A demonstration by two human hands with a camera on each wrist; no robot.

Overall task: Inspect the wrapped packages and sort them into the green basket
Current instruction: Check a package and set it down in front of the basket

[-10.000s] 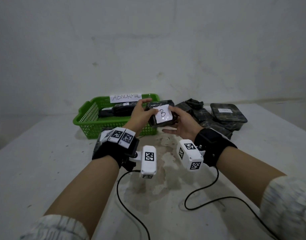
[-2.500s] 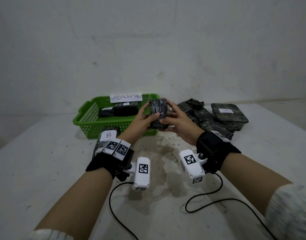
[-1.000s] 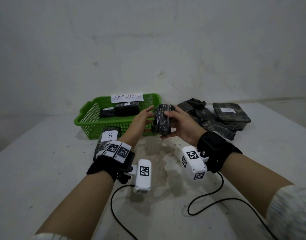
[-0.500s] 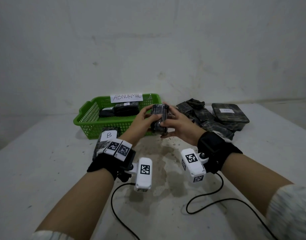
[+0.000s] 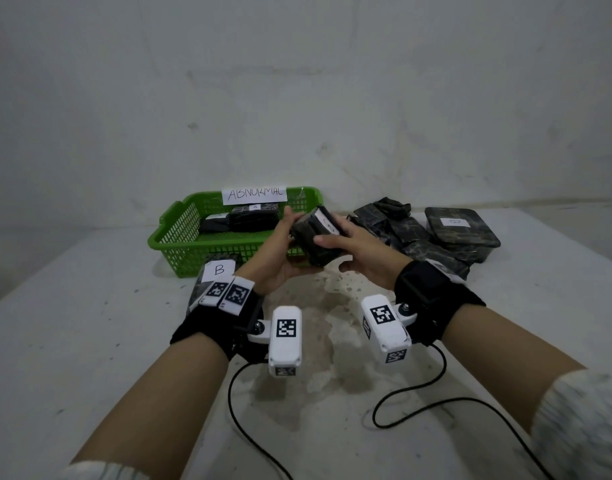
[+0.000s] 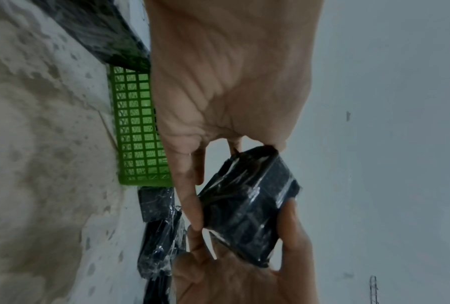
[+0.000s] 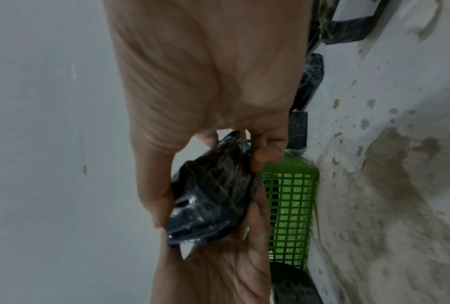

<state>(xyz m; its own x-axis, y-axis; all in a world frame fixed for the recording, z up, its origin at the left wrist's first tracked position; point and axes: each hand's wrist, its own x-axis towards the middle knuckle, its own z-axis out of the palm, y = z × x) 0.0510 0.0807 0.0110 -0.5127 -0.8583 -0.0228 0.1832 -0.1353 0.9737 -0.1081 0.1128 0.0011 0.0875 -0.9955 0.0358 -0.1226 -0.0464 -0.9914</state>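
1. At frame centre, the left hand (image 5: 280, 251) and right hand (image 5: 358, 249) both curl their fingers around one dark wrapped package (image 5: 315, 239), held above the table just in front of the green basket (image 5: 180, 237).
2. To inspect well, rotate it slowly, keeping thumbs off its white label (image 5: 327, 221) (writing unreadable here).
3. Half a second ago the label faced away; now it tilts up, and the package sits flatter.
4. Unsorted packages (image 5: 419, 233) wait centre-right.
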